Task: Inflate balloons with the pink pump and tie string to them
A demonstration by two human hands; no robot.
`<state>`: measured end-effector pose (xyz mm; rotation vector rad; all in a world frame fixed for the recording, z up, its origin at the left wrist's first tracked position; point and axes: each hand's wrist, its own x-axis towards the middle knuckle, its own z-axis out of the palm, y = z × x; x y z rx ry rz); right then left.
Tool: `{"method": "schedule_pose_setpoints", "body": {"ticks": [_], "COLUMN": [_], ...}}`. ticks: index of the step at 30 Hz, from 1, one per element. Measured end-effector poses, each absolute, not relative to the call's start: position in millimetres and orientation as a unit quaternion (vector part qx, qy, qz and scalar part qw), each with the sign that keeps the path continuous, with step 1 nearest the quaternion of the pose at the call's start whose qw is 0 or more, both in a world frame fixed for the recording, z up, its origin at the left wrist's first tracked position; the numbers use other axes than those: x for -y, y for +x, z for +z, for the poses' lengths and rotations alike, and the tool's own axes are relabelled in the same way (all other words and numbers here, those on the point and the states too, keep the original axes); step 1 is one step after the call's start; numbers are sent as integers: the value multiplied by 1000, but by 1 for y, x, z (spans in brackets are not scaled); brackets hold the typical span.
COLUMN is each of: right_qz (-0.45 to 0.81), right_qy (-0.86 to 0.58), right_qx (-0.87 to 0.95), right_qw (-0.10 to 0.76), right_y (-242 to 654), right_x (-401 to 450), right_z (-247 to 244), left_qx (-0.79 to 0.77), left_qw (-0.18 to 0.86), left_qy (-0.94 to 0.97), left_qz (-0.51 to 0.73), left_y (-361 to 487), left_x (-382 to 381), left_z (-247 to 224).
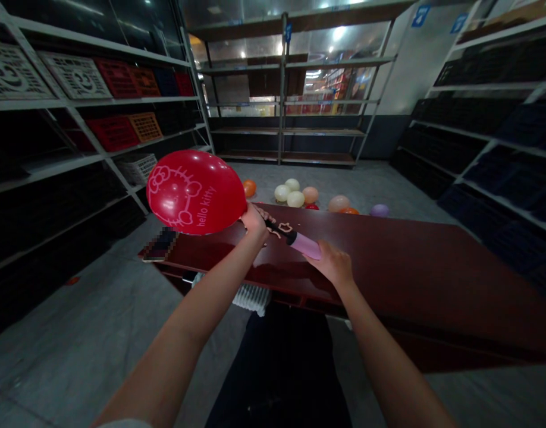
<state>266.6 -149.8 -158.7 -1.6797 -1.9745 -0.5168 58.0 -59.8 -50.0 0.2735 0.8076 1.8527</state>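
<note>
A large red inflated balloon (195, 193) with a "hello kitty" print stands out to the left above the table. My left hand (254, 219) is closed around its neck, where it meets the black end of a hand pump. My right hand (332, 263) grips the pink barrel of the balloon pump (305, 245), which slants down to the right. Beside the black part, a small pale loop (285, 227) shows on the table; what it is made of I cannot tell. My left fingers partly hide other small bits there.
Under my hands is a dark red table (402, 261). A pixelated dark flat object (161, 245) lies at its left corner. Past the far edge, several balloons (295, 199) rest on the floor. Shelves with crates (112, 134) stand left, with more racks (282, 131) behind.
</note>
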Motion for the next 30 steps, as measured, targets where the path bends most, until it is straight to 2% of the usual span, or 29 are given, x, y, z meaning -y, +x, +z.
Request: {"method": "schedule_pose_setpoints", "body": {"ticks": [12, 22, 30], "right_qz": [-201, -183, -171], "right_qy": [-604, -656, -671], "right_qx": [727, 679, 668], "right_qw": [255, 274, 271], "right_y": [268, 275, 273], "right_x": [151, 145, 147], "right_z": [-159, -159, -155], "left_qx": [-352, -314, -318], "left_qw": [492, 491, 558], "left_qy": [94, 157, 161], "left_qz": [791, 797, 750], "left_y": [-2, 56, 127], "left_x": [46, 29, 46], "left_z": [-22, -22, -56]}}
